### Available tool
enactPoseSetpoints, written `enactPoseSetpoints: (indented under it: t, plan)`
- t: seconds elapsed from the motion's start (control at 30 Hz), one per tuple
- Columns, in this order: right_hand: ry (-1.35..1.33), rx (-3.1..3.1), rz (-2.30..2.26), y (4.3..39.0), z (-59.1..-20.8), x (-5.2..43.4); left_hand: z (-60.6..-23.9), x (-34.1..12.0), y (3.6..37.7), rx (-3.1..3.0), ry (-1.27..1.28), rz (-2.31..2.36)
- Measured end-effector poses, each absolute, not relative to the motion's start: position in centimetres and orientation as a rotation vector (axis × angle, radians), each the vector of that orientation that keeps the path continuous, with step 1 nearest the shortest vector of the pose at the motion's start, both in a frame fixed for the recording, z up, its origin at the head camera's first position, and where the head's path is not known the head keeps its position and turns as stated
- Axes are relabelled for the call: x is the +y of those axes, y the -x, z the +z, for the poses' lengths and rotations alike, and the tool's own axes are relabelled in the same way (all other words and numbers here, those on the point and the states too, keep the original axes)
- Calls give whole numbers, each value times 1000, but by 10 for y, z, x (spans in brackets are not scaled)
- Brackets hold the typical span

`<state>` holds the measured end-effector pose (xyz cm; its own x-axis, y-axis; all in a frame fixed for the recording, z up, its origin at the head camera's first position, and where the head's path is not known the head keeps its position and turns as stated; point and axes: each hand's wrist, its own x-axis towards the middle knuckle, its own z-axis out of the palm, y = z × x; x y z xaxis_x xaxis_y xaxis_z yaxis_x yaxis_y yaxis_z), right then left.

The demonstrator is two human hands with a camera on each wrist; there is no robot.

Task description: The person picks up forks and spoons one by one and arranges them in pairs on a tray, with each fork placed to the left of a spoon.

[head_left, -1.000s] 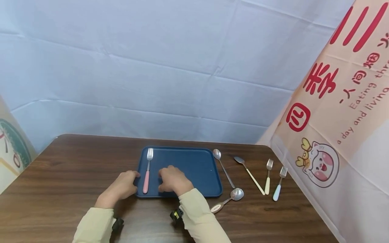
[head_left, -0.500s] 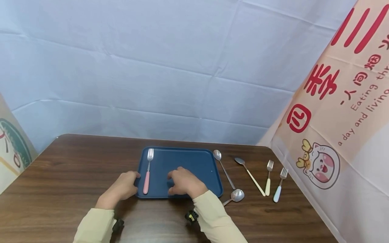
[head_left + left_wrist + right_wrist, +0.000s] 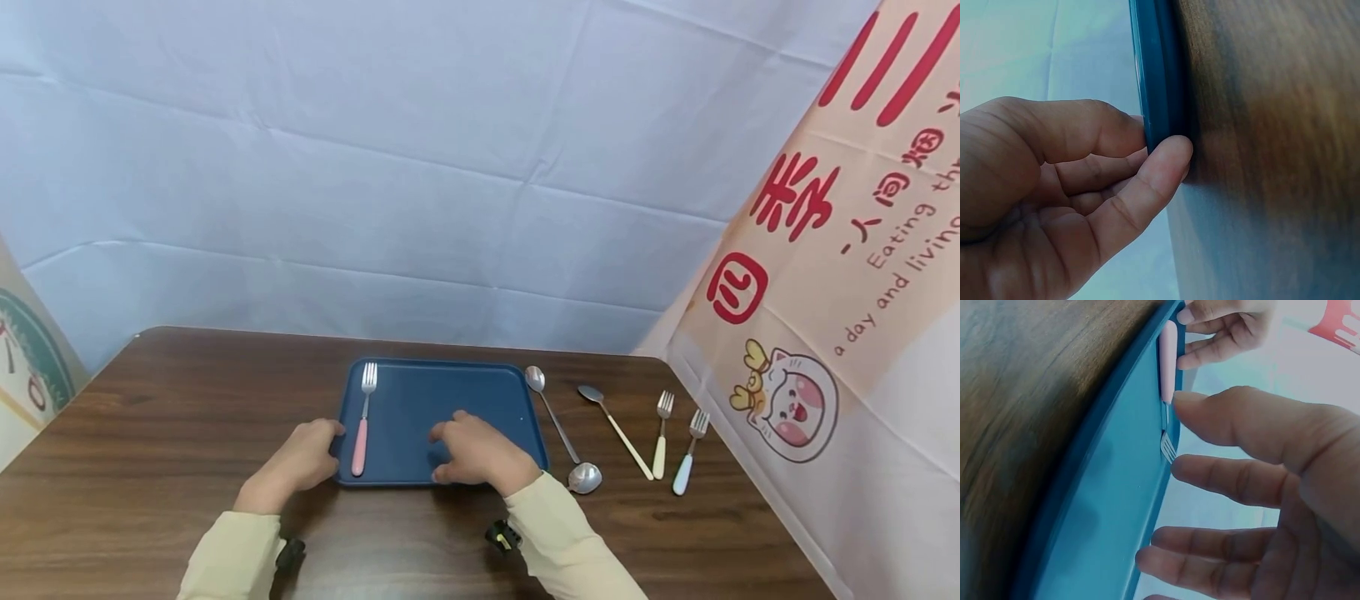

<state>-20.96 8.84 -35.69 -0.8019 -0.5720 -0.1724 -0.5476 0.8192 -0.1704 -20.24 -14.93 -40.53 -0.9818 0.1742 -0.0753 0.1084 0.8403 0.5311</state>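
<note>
One pink-handled fork (image 3: 362,421) lies in your blue tray (image 3: 480,392) on the counter (image 3: 150,433); five other utensils lie outside, to its right. Your left hand (image 3: 300,461) pinches the tray's left rim; your right hand (image 3: 480,454) hovers spread and empty.

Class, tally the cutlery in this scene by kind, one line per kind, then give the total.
Forks: 3 – pink-handled fork, cream-handled fork, pale-blue-handled fork
Spoons: 3 – all-steel spoon, cream-handled spoon, steel spoon by the sleeve
Total: 6
</note>
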Motion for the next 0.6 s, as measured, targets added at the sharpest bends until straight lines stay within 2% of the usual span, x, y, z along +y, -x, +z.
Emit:
enactPoseSetpoints:
  t: [0.6]
  plan:
    - [833, 2801, -212, 195, -364, 126, -405, -150, 201, 2893, -216, 839]
